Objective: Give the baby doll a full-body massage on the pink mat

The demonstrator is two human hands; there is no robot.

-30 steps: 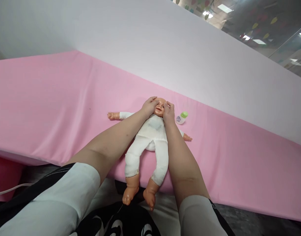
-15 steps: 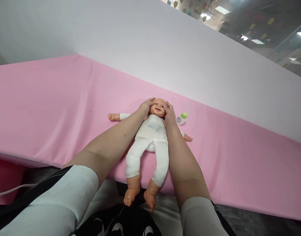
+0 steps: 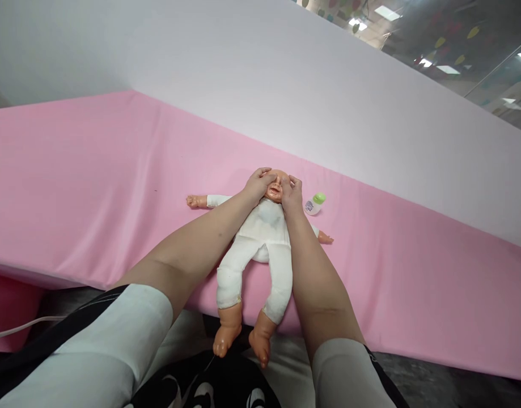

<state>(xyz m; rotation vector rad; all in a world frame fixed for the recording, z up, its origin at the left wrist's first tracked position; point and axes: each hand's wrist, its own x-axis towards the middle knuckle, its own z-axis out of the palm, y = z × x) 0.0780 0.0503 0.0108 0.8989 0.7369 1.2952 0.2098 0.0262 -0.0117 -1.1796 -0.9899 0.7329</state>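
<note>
On the pink sheet (image 3: 94, 170) a baby doll (image 3: 260, 238) lies face up, feet over the near edge. The left hand (image 3: 257, 184) and right hand (image 3: 291, 195) press loosely spread fingers flat on its face, seemingly rubbing it; any further stroke wants light, even pressure. Just right lies a capped green-topped bottle (image 3: 314, 203), contents unseen.

Doll (image 3: 260, 243): upper face covered by both hands; only nose, mouth and chin show. Its right upper arm and part of the chest lie behind the left forearm; its left arm is mostly behind the right forearm. Left hand (image 3: 258, 184) and right hand (image 3: 291, 195): palms hidden against the head. Small bottle (image 3: 314, 204): label print too small to read. Pink sheet (image 3: 94, 187): cut off at both side edges.
</note>
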